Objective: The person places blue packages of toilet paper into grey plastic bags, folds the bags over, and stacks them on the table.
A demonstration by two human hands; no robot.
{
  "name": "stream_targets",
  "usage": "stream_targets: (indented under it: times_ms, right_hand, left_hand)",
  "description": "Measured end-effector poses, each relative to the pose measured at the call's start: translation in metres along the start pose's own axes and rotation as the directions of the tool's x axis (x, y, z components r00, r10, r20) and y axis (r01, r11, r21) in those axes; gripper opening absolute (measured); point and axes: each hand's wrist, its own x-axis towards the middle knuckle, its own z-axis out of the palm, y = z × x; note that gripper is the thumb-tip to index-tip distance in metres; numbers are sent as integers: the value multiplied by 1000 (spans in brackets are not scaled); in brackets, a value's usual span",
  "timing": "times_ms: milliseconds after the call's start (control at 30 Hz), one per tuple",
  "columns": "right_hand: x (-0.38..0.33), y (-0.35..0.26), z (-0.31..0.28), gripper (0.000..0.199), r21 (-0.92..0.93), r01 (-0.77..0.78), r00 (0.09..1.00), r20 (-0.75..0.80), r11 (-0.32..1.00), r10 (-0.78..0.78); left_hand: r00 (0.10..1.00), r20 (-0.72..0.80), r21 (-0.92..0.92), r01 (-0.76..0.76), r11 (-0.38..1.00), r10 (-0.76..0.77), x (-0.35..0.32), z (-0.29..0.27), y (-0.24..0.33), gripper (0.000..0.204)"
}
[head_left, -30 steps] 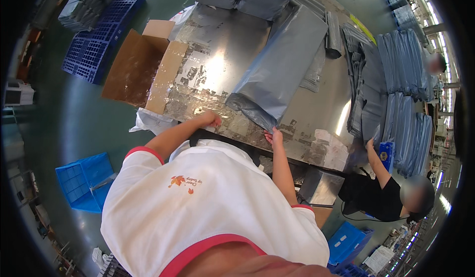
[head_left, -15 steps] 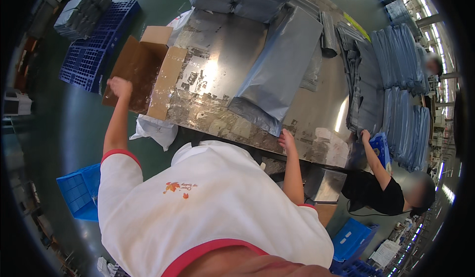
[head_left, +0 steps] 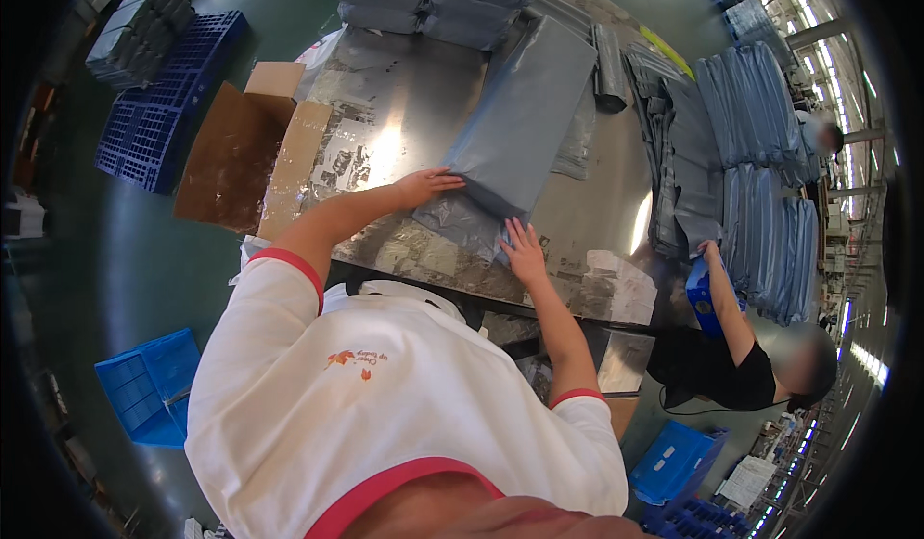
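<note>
A stack of long grey plastic bags (head_left: pixel 534 106) lies slantwise across the metal-topped table, its near end toward me. My left hand (head_left: pixel 430 185) rests with straight fingers at the left corner of that near end. At the right corner, my right hand (head_left: pixel 523 248) lies with its fingers spread, touching the bags. A crinkled, clear-looking plastic flap (head_left: pixel 452 226) shows between and below the two hands. Neither hand grips anything.
An open cardboard box (head_left: pixel 231 144) stands at the table's left. Wrapped grey bundles (head_left: pixel 423 0) are piled at the far side. A grey roll (head_left: pixel 608 67) and more bags (head_left: pixel 683 154) lie to the right, where a co-worker (head_left: pixel 736 346) reaches in. Blue crates (head_left: pixel 149 385) sit on the floor.
My left hand has left the cardboard box and come right onto the bags. The right hand has opened from the bags' near corner and moved slightly left and away from me.
</note>
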Motion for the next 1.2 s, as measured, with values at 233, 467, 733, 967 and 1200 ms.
stream_targets:
  times_ms: [233, 467, 733, 967, 1200]
  right_hand:
    - [-16, 3, -21, 20, 776, -581, 729, 362, 245, 581]
    - [-17, 19, 35, 33, 777, -539, 527, 612, -325, 589]
    - [22, 26, 158, 43, 920, -222, 312, 380, -322, 871]
    - [42, 5, 8, 59, 608, 118, 711, 501, -785, 494]
    - [55, 21, -78, 47, 657, -81, 759, 528, -749, 381]
  left_hand:
    - [973, 153, -859, 218, 464, -174, -30, 6, -8, 26]
    - [715, 605, -732, 327, -598, -350, -36, 29, 24, 46]
    - [254, 725, -675, 450, -585, -640, 50, 63, 50, 30]
    - [812, 560, -307, 20, -952, -164, 38, -21, 2, 67]
    - [783, 606, -308, 68, -949, -141, 29, -54, -45, 52]
